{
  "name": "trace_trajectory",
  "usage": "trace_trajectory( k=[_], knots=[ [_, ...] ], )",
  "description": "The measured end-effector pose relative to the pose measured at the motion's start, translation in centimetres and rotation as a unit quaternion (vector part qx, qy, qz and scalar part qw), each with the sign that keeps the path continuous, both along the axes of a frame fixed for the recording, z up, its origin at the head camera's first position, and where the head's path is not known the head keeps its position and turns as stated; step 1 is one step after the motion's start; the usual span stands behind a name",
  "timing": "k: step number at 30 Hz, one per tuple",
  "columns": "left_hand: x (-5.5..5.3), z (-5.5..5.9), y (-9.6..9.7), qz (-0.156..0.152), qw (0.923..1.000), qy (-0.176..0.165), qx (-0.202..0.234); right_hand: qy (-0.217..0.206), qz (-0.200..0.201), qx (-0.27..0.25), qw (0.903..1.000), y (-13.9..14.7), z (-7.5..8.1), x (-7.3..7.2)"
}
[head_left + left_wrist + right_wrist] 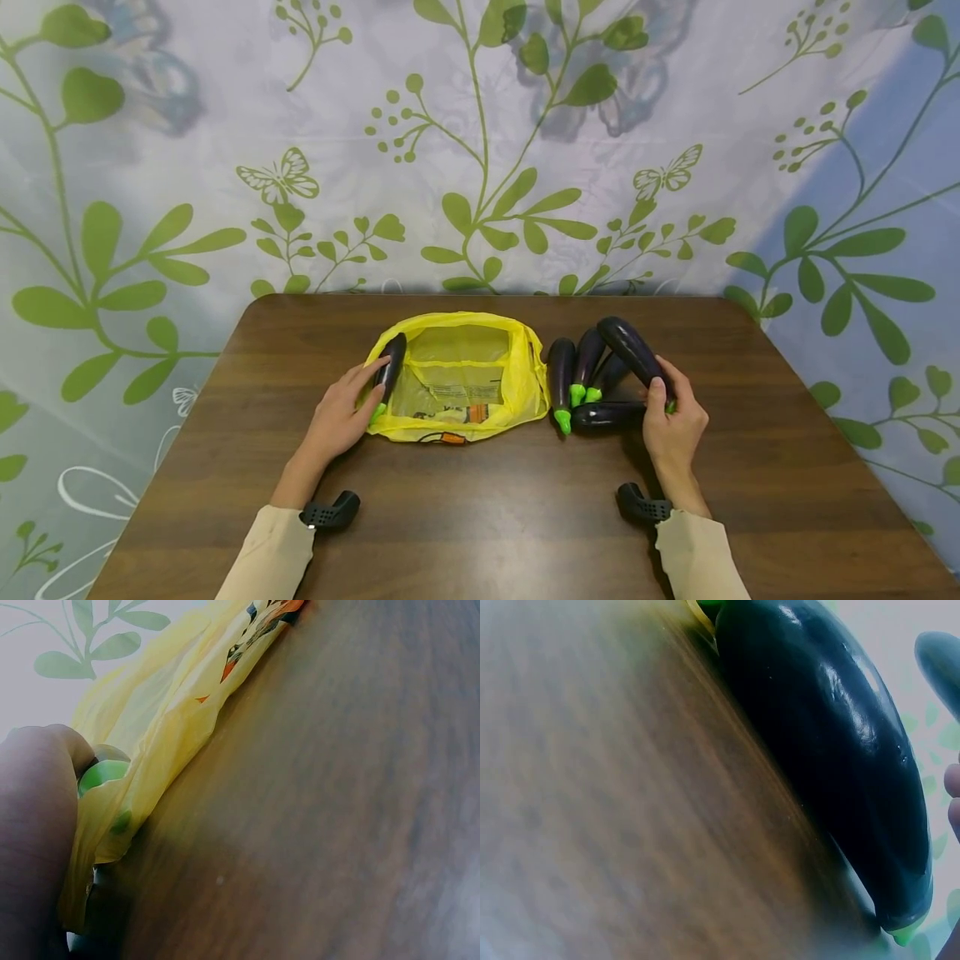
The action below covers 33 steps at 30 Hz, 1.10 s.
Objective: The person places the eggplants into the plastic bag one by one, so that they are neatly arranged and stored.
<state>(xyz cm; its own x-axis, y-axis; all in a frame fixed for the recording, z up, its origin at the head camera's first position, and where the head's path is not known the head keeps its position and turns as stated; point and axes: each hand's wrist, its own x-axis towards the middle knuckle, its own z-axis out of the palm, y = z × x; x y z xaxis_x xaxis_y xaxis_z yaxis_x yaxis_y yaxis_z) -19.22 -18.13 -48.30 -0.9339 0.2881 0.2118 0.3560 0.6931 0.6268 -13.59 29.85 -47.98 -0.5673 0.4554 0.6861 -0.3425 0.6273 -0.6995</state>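
A yellow plastic bag [528, 375] lies on the table with its mouth spread wide. At its left side my left hand [341, 417] grips an eggplant [392, 367] over the bag's rim; the eggplant's green cap [101, 774] shows inside the yellow film in the left wrist view. My right hand [675, 421] holds another eggplant [628, 346] near its stem end, tilted up over a group of several. One of those, a dark glossy eggplant [825, 735], lies crosswise close to that hand and fills much of the right wrist view.
More eggplants [561, 375] lie right beside the bag, green stems toward me. All rest on a brown wooden table [480, 517]. Behind its far edge hangs a leaf-patterned cloth [337, 217]. Each wrist wears a black band [333, 510].
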Motion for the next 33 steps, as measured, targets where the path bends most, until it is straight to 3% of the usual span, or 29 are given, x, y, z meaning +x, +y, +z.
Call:
trace_trajectory(
  k=[23, 33],
  knots=[
    [-0.43, 0.45, 0.01, -0.004, 1.0, 0.008, -0.001, -0.013, 0.004, 0.002, 0.9999, -0.43, 0.49, -0.25],
    [0.06, 0.35, 0.07, 0.001, 1.0, -0.005, -0.004, -0.019, 0.005, 0.004, 0.9998, -0.37, 0.23, 0.08]
  ],
)
